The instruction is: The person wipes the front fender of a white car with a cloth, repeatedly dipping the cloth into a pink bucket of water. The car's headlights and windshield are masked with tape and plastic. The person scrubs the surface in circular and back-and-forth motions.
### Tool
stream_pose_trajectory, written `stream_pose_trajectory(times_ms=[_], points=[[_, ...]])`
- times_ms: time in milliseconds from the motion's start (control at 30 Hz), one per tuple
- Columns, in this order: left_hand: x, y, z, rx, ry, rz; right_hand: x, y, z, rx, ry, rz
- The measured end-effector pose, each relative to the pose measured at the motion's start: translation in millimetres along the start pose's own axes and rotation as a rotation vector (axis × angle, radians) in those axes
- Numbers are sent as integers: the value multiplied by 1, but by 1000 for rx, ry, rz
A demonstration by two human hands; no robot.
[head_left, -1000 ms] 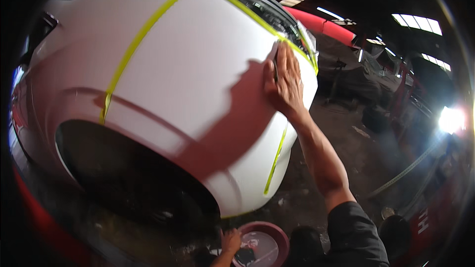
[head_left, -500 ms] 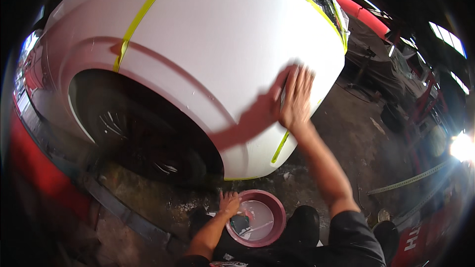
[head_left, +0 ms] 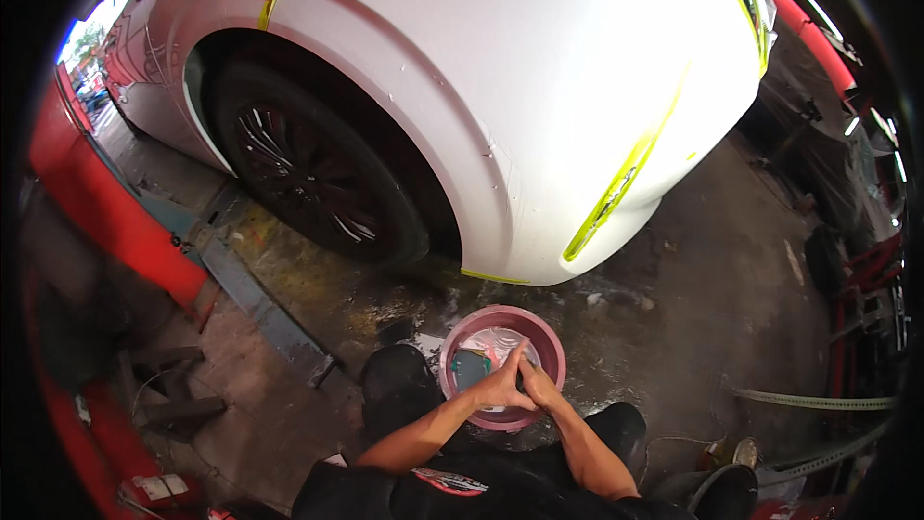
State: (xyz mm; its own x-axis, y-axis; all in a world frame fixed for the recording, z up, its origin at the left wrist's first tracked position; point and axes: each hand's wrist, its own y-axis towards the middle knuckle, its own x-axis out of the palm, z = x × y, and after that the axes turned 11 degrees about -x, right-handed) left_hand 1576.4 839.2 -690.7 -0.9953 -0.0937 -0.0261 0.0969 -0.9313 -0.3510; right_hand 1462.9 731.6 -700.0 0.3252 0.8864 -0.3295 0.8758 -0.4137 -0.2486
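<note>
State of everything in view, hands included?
Basin: upright, liquid and dark pad inside
Left hand: over basin, grip unclear
Right hand: over basin, close against left hand, grip unclear
Bodywork: white, taped
Wheel: mounted
Floor: wet-looking in patches

We see a round, dull-pink basin upright at lower centre, pale liquid in it and a dark grey-green piece in its left half. Across the upper centre we see a white car body, partly taped yellow-green.
</note>
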Motion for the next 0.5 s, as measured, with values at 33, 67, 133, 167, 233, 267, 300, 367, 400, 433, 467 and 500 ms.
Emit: stream_pose_trajectory(times_ms=[33, 67, 133, 167, 233, 267, 300, 367, 400, 433, 467, 500], points=[[1, 11, -13, -55, 16, -46, 7, 2, 15, 81, 259, -3], [2, 26, -35, -96, -37, -74, 12, 2, 28, 171, 516, -10], [14, 36, -38, -171, -93, -25, 7, -1, 28, 279, 743, -105], [12, 44, -40, -287, -114, -42, 1, -1, 17, 328, 688, -51], [5, 70, -54, -501, -166, -100, -11, 9, 33, 319, 650, -77], [3, 86, -74, -516, -67, -25, -9, 12, 51, 230, 492, -56], [-4, 109, -140, -391, 57, 103, -2, 13, 74, 139, 328, -51], [-14, 140, -235, -244, 347, 483, -4, 10, 79, 0, 83, -31], [5, 148, -223, -283, 441, 470, -11, 7, 65, -28, -20, 9], [20, 152, -205, -322, 547, 454, -14, 6, 56, -60, -115, 52], [31, 148, -220, -299, 620, 521, -9, 3, 54, -147, -166, 115], [44, 141, -253, -280, 703, 591, -4, 3, 54, -177, -143, 103]])
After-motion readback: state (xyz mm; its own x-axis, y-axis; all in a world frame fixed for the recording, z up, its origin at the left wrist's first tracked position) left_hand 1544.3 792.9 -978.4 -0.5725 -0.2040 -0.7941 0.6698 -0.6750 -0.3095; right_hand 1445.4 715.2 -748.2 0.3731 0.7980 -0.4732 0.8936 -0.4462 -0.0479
